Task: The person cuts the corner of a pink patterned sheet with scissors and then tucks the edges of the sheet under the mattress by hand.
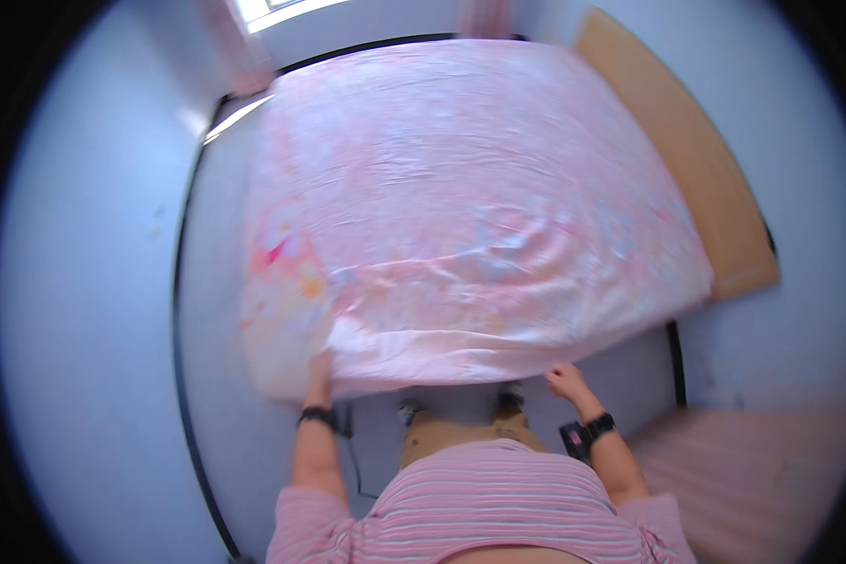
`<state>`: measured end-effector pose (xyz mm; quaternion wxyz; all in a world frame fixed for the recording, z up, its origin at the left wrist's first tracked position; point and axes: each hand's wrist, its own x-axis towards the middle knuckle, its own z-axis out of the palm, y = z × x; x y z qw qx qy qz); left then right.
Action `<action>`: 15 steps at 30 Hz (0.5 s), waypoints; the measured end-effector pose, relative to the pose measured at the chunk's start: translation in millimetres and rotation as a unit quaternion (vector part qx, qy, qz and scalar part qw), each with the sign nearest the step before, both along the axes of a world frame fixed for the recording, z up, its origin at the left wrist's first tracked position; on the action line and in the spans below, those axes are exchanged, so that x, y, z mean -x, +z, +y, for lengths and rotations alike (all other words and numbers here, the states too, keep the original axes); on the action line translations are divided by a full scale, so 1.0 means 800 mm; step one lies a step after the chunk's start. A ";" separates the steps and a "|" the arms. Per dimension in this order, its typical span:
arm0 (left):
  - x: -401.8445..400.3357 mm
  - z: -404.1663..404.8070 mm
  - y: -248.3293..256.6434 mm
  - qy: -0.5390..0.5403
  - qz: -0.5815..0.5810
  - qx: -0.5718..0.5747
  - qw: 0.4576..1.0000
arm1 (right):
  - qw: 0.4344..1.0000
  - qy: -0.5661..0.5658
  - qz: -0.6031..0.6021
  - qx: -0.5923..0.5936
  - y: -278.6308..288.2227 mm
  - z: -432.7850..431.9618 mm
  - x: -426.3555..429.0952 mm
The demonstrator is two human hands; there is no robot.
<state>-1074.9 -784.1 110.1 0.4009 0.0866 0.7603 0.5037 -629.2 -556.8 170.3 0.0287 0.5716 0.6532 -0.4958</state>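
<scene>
A pink floral bedsheet [430, 211] covers the mattress in front of me, wrinkled across its near half. Folds gather at the near left side, where my left hand [321, 370] grips the sheet; its fingers are blurred and partly lost against the cloth. My right hand [567, 383] is at the near edge, right of the middle, with curled fingers. Whether those fingers pinch the hem or only rest beside it is not clear. Between the two hands, the sheet's near edge hangs in loose horizontal folds.
A tan headboard-like panel [684, 162] stands along the bed's right side, against the wall. Pale floor [215, 282] runs along the left to a dark baseboard. A dark cable [356, 465] lies near my feet. Pink curtains [236, 49] hang by the window. A pinkish surface [740, 479] is at lower right.
</scene>
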 end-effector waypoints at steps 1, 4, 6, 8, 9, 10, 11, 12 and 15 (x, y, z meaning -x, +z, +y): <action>0.053 -0.051 -0.023 0.011 0.078 0.025 0.997 | 0.999 0.010 0.036 0.028 0.001 -0.012 0.039; 0.031 -0.040 -0.034 0.078 0.031 0.074 0.994 | 0.999 0.012 0.016 0.032 -0.006 -0.019 0.030; 0.028 -0.046 -0.040 0.125 0.039 0.009 0.991 | 0.998 -0.001 0.028 0.051 -0.009 -0.020 0.031; 0.041 -0.052 -0.038 0.130 0.056 -0.005 0.990 | 0.998 0.010 0.034 0.050 -0.007 -0.019 0.038; 0.042 -0.056 -0.042 0.129 0.065 -0.008 0.989 | 0.998 0.015 0.031 0.058 -0.001 -0.019 0.042; 0.047 -0.057 -0.045 0.128 0.066 -0.010 0.989 | 0.998 0.014 0.032 0.057 0.005 -0.018 0.047; 0.055 -0.057 -0.048 0.138 0.032 0.007 0.990 | 0.998 0.016 0.033 0.057 0.011 -0.017 0.053; 0.056 -0.053 -0.057 0.141 -0.006 0.025 0.990 | 0.998 0.012 0.030 0.057 0.014 -0.018 0.053; 0.044 -0.031 -0.085 0.191 -0.096 0.025 0.977 | 0.999 -0.011 0.027 0.032 0.020 -0.019 0.048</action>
